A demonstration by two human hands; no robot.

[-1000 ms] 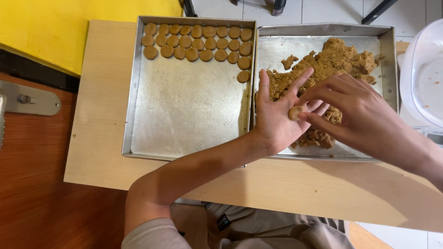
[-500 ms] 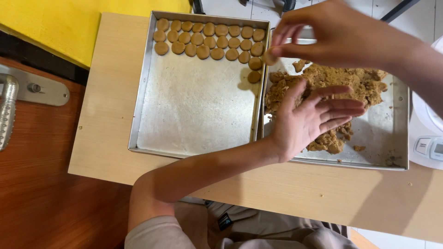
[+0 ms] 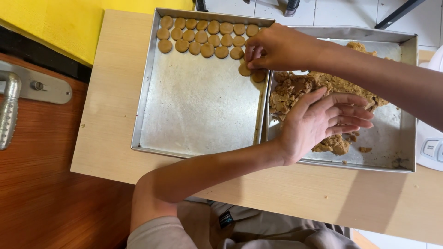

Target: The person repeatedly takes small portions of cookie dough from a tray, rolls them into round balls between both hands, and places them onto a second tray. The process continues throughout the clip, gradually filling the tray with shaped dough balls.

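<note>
The right hand (image 3: 277, 48) covers the far right corner of the cookie tray (image 3: 198, 115), hiding any cookies there. The left hand (image 3: 323, 120) hides part of the dough (image 3: 332, 85) just right of that tray. A white appliance (image 3: 431, 143), further right, is cut off by the edge.

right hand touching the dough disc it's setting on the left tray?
Touching. Head view: right hand fingertips rest directly on the dough disc, no gap visible.
</note>
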